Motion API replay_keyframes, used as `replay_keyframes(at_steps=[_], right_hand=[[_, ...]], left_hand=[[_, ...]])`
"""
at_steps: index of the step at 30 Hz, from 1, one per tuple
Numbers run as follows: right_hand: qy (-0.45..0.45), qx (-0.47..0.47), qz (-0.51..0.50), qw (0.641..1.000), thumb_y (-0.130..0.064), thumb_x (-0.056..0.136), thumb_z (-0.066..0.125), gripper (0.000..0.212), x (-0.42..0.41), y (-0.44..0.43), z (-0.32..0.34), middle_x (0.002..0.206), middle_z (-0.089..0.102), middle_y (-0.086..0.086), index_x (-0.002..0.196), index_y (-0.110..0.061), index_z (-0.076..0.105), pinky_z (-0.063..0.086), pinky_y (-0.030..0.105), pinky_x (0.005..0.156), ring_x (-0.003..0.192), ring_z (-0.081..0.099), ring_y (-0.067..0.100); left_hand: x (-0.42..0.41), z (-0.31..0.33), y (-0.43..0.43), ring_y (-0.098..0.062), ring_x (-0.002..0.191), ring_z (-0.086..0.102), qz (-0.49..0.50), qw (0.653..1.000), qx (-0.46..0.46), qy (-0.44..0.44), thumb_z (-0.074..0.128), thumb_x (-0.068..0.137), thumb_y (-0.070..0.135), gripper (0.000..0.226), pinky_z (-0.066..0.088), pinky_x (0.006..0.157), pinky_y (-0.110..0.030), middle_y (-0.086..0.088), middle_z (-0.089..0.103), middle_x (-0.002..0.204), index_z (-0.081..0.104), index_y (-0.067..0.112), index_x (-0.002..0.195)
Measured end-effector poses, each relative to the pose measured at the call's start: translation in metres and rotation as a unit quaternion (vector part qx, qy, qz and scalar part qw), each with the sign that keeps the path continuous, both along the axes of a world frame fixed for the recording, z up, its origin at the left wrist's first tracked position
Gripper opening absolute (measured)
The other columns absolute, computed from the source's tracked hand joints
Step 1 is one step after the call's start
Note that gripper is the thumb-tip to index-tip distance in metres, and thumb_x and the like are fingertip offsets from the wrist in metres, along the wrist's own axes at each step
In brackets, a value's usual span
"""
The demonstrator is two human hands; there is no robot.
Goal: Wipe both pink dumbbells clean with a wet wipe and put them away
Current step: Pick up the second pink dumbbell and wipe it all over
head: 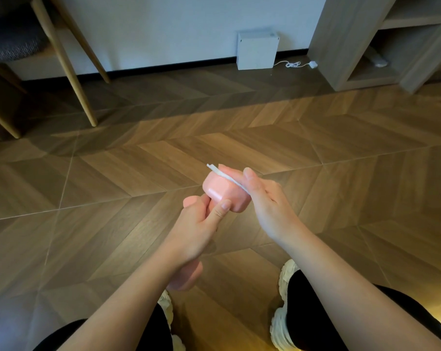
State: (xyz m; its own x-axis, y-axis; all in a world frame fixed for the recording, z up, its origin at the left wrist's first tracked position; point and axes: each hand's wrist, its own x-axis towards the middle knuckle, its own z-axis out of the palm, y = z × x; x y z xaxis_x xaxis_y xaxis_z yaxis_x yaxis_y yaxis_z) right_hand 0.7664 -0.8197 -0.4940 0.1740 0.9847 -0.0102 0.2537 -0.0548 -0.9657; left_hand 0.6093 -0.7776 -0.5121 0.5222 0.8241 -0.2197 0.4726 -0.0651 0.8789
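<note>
My left hand (199,224) grips the handle of a pink dumbbell (224,193), held upright over the floor, with the thumb lying on its upper head. The dumbbell's lower head shows below my left wrist. My right hand (262,198) presses a folded white wet wipe (227,176) flat against the far side of the upper head, fingers mostly straight and thumb up. Only one dumbbell is in view.
Wooden herringbone floor (315,160) all around. Chair legs (72,72) stand at the back left, a white box (257,49) with a cable by the wall, and a wooden shelf unit (366,46) at the back right. My shoes (285,312) are below.
</note>
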Motion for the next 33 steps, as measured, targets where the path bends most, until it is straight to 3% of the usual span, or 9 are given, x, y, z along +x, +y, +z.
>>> replay_keyframes(at_steps=[3, 6, 10, 13, 17, 22, 27, 31, 33], right_hand=[[0.021, 0.030, 0.000, 0.999, -0.051, 0.099, 0.027, 0.050, 0.001, -0.007, -0.004, 0.129, 0.067, -0.007, 0.120, -0.031, 0.068, 0.025, 0.047, 0.119, 0.128, 0.054, 0.004], [-0.021, 0.002, -0.037, 0.999, -0.070, 0.094, 0.024, 0.085, 0.005, -0.004, -0.013, 0.112, 0.072, 0.012, 0.110, -0.001, 0.070, 0.039, 0.047, 0.109, 0.113, 0.063, 0.022], [-0.011, 0.005, -0.043, 0.999, -0.060, 0.095, 0.026, 0.062, 0.002, 0.001, -0.006, 0.106, 0.076, -0.005, 0.121, -0.025, 0.070, 0.038, 0.045, 0.111, 0.109, 0.063, 0.000], [0.001, 0.034, -0.020, 0.999, -0.052, 0.098, 0.028, 0.046, -0.002, -0.004, -0.001, 0.106, 0.075, -0.013, 0.119, -0.038, 0.067, 0.028, 0.050, 0.118, 0.109, 0.061, -0.007], [-0.011, 0.054, -0.041, 0.998, -0.051, 0.098, 0.027, 0.052, 0.001, -0.009, -0.009, 0.122, 0.068, -0.018, 0.118, -0.030, 0.070, 0.031, 0.050, 0.115, 0.123, 0.056, 0.001], [-0.018, -0.006, -0.085, 0.996, -0.064, 0.094, 0.027, 0.067, 0.010, -0.003, -0.019, 0.088, 0.076, -0.007, 0.097, -0.021, 0.078, 0.050, 0.034, 0.086, 0.088, 0.066, 0.011], [0.053, -0.020, -0.054, 0.997, -0.055, 0.097, 0.028, 0.059, 0.007, 0.002, -0.016, 0.106, 0.076, -0.003, 0.111, -0.023, 0.075, 0.049, 0.037, 0.094, 0.105, 0.067, 0.015], [0.067, 0.004, -0.009, 0.998, -0.048, 0.099, 0.028, 0.055, 0.003, -0.002, -0.011, 0.114, 0.071, -0.012, 0.120, -0.021, 0.072, 0.043, 0.022, 0.096, 0.110, 0.062, 0.000], [0.055, 0.030, 0.004, 0.998, -0.047, 0.099, 0.028, 0.051, 0.000, -0.004, -0.012, 0.126, 0.067, -0.009, 0.119, -0.026, 0.069, 0.036, 0.034, 0.112, 0.123, 0.056, 0.001]], left_hand=[[-0.001, -0.002, -0.001, -0.014, 0.051, 0.047, 0.055, 0.995, -0.066, -0.053, 0.046, 0.085, 0.070, 0.063, 0.039, 0.048, -0.025, 0.000, 0.053, 0.064, 0.056, 0.008, 0.090], [-0.001, -0.002, -0.003, -0.013, 0.050, 0.043, 0.076, 0.991, -0.071, -0.083, 0.046, 0.081, 0.073, 0.073, 0.036, 0.045, -0.023, 0.003, 0.050, 0.060, 0.054, 0.001, 0.089], [0.002, 0.000, -0.004, -0.004, 0.053, 0.048, -0.002, 1.000, 0.006, -0.018, 0.042, 0.084, 0.068, 0.050, 0.041, 0.054, -0.021, 0.005, 0.054, 0.063, 0.056, 0.020, 0.085], [0.005, -0.003, -0.007, -0.008, 0.051, 0.046, 0.026, 0.998, -0.039, -0.039, 0.043, 0.087, 0.066, 0.060, 0.039, 0.048, -0.024, 0.001, 0.051, 0.064, 0.057, 0.008, 0.091], [0.004, -0.007, -0.008, -0.009, 0.049, 0.037, 0.101, 0.979, -0.137, -0.110, 0.049, 0.089, 0.068, 0.062, 0.030, 0.046, -0.024, 0.004, 0.046, 0.064, 0.058, 0.007, 0.098], [-0.001, -0.002, -0.007, -0.010, 0.050, 0.041, 0.051, 0.992, -0.065, -0.098, 0.045, 0.084, 0.070, 0.066, 0.036, 0.046, -0.021, 0.003, 0.048, 0.061, 0.052, 0.004, 0.083], [-0.009, 0.001, -0.003, -0.004, 0.066, 0.048, -0.066, 0.997, 0.031, -0.007, 0.039, 0.077, 0.074, 0.048, 0.037, 0.059, -0.014, 0.001, 0.055, 0.077, 0.052, 0.029, 0.084], [-0.005, 0.000, -0.004, 0.001, 0.059, 0.050, -0.080, 0.996, 0.028, 0.029, 0.040, 0.085, 0.064, 0.033, 0.038, 0.058, -0.015, 0.007, 0.054, 0.070, 0.051, 0.032, 0.083], [-0.002, -0.003, -0.005, -0.003, 0.054, 0.048, -0.055, 0.998, 0.003, 0.023, 0.039, 0.085, 0.065, 0.040, 0.040, 0.059, -0.021, 0.005, 0.054, 0.066, 0.054, 0.028, 0.084]])
